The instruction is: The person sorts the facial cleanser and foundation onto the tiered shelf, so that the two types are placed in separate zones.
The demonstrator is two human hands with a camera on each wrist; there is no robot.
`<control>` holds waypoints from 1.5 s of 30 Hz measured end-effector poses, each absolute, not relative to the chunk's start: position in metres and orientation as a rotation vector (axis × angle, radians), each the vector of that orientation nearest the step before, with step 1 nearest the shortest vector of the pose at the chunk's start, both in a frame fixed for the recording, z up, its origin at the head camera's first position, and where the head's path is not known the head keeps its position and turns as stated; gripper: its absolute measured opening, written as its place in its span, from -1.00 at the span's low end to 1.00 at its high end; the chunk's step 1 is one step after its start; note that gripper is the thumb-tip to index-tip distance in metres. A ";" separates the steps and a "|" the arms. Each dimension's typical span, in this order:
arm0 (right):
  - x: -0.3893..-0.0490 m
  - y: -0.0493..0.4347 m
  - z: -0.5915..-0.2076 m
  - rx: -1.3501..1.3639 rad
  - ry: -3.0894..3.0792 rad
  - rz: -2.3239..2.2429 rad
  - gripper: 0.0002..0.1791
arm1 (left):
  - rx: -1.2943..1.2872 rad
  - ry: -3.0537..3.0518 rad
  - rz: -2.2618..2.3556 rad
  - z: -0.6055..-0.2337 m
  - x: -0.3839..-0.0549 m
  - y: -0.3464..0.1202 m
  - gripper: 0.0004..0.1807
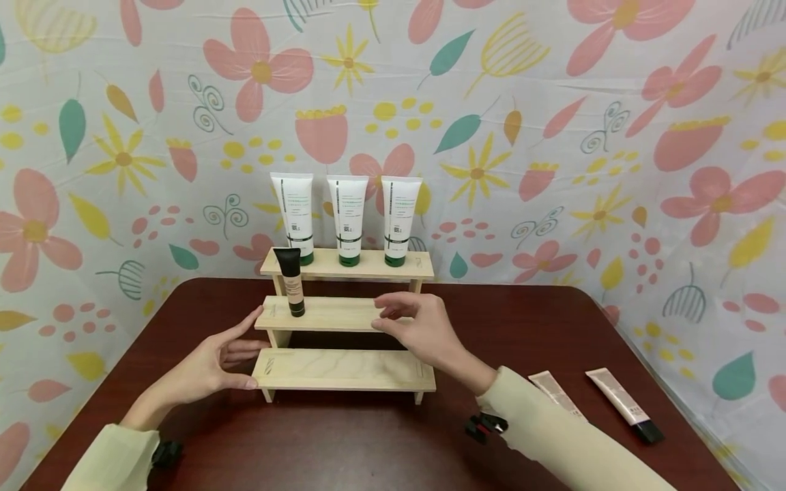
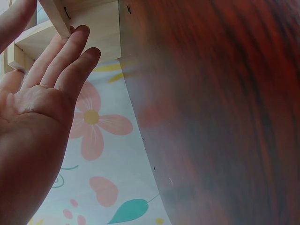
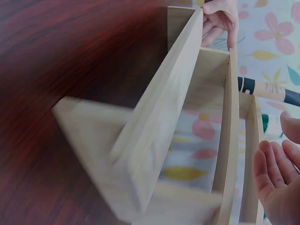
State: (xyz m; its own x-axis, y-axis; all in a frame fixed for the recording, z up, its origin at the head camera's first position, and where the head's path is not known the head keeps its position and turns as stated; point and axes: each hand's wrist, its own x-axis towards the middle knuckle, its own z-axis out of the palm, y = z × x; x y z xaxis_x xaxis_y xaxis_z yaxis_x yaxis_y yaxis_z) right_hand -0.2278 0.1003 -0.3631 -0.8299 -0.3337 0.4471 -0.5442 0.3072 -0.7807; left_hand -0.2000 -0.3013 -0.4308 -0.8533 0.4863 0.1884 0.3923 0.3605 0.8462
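Note:
A three-step wooden display stand (image 1: 344, 372) rests on the table. My left hand (image 1: 205, 365) is at its left end, fingers extended, with the index fingertip at the middle step and the thumb at the bottom step's corner. My right hand (image 1: 424, 331) hovers by the right part of the middle step, thumb and fingers apart with nothing between them. On that step's left side stands a small beige foundation tube (image 1: 293, 283), its black cap down and black crimped end up. Three white squeeze tubes (image 1: 350, 215) with green caps line the top step.
Two beige tubes lie on the table at the right: one with a black cap (image 1: 623, 406), the other (image 1: 555, 392) partly hidden by my right sleeve (image 1: 552, 436). A flower-patterned cloth (image 1: 491, 136) hangs behind the dark red-brown table (image 1: 295, 443).

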 end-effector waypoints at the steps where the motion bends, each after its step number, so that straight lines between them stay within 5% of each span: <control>1: -0.226 0.107 -0.364 0.805 -2.363 1.519 -0.71 | 0.811 2.511 1.521 -0.431 -0.200 -0.302 0.32; 45: -0.166 0.380 -0.413 0.544 -2.841 0.972 -0.56 | 0.783 2.491 1.524 -0.428 -0.198 -0.298 0.33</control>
